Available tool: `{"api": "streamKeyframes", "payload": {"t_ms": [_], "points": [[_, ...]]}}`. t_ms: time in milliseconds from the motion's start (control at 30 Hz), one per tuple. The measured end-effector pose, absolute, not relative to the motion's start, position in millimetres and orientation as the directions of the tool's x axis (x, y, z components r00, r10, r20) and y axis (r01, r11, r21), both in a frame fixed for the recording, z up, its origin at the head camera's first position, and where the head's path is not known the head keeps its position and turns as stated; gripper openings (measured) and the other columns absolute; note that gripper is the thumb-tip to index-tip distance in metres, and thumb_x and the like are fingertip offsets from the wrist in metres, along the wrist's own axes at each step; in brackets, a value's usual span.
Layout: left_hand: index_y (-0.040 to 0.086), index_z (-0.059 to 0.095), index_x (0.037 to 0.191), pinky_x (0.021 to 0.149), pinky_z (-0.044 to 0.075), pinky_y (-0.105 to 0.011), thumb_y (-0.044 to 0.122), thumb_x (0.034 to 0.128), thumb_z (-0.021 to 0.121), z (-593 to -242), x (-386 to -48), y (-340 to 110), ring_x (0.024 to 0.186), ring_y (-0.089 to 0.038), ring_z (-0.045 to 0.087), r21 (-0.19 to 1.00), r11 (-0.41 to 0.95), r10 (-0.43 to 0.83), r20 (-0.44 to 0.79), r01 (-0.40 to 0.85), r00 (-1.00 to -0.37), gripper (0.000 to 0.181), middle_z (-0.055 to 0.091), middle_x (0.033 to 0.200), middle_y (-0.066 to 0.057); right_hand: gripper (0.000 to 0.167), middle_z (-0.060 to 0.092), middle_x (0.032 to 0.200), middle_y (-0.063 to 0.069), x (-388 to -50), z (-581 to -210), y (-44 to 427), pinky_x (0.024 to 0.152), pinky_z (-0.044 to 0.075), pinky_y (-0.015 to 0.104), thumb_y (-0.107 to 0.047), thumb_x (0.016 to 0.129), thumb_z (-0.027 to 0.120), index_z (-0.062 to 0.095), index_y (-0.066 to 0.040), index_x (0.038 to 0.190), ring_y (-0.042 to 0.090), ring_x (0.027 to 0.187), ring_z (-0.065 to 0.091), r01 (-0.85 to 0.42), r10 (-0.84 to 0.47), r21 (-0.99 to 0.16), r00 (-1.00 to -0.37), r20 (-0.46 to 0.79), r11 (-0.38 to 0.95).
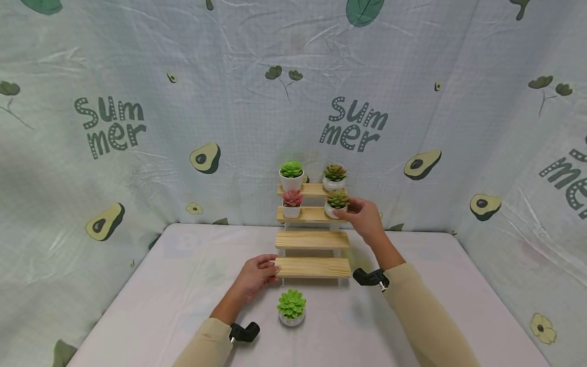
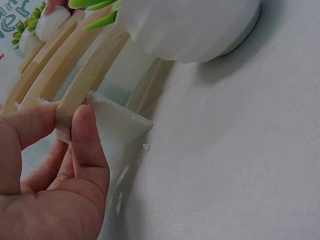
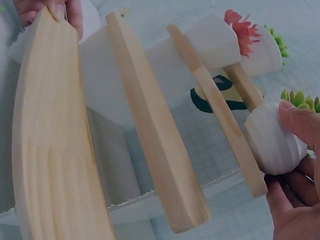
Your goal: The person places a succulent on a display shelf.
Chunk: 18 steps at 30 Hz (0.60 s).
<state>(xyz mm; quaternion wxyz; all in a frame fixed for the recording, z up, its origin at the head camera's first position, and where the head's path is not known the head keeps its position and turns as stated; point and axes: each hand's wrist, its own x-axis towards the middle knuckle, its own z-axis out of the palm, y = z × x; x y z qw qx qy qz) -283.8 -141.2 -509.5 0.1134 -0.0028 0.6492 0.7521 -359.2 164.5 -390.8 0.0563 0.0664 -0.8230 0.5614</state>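
A stepped wooden shelf stand [image 1: 316, 267] with white side supports stands on the table. My left hand [image 1: 255, 277] pinches the left end of its lowest board, thumb and finger on either side of the wood [image 2: 82, 82] in the left wrist view. At the right end of the second board from the top, my right hand [image 1: 365, 220] holds a succulent in a ribbed white pot [image 3: 275, 142], its leaves green with reddish tips. A pink succulent [image 1: 292, 200] sits at that board's left end. The top board bears a bright green succulent [image 1: 291, 169] and a reddish-green one [image 1: 335, 173].
Another bright green potted succulent [image 1: 291, 304] stands on the white-covered table [image 1: 206, 265] in front of the stand, near my left hand. Behind hangs a pale cloth [image 1: 247, 117] printed with avocados and lettering. The two lower boards carry no pots.
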Motion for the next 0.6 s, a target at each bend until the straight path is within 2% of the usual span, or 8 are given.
{"api": "streamKeyframes", "payload": {"t_ms": [133,267,333,600], "points": [[-0.012,0.049,0.140,0.069,0.061,-0.023,-0.002,0.0969,0.065,-509,-284,-141,0.079,-0.011,0.067,0.976,-0.133,0.174,-0.149,-0.173,-0.973,0.047,0.066,0.096,-0.005,0.065,0.066,0.132,0.019,-357,-392,165,0.096,0.056,0.035,-0.032,0.088,0.083,0.059,-0.005,0.142,0.030,0.120,0.063,-0.192,-0.062,-0.911,-0.981,0.182,0.366],[-0.013,0.048,0.140,0.069,0.061,-0.022,-0.003,0.0967,0.065,-509,-283,-141,0.079,-0.011,0.067,0.975,-0.141,0.180,-0.145,-0.172,-0.973,0.048,0.066,0.097,-0.005,0.070,0.059,0.144,0.019,-355,-394,167,0.110,0.051,0.046,-0.031,0.089,0.082,0.054,-0.004,0.147,0.032,0.133,0.057,-0.190,-0.069,-0.923,-0.982,0.177,0.335],[-0.013,0.048,0.141,0.070,0.061,-0.022,-0.003,0.0967,0.065,-509,-282,-141,0.079,-0.011,0.066,0.975,-0.143,0.184,-0.145,-0.172,-0.972,0.048,0.066,0.097,-0.006,0.070,0.057,0.147,0.019,-354,-395,167,0.113,0.049,0.047,-0.030,0.090,0.081,0.053,-0.004,0.148,0.031,0.137,0.055,-0.191,-0.071,-0.931,-0.982,0.177,0.313],[-0.011,0.049,0.140,0.071,0.061,-0.023,-0.003,0.0977,0.063,-504,-278,-142,0.080,-0.012,0.067,0.976,-0.122,0.176,-0.157,-0.179,-0.972,0.046,0.066,0.095,-0.003,0.064,0.058,0.145,0.020,-345,-400,171,0.105,0.055,0.030,-0.025,0.091,0.080,0.055,-0.002,0.146,0.031,0.135,0.057,-0.189,-0.048,-0.941,-0.982,0.182,0.281]]}}
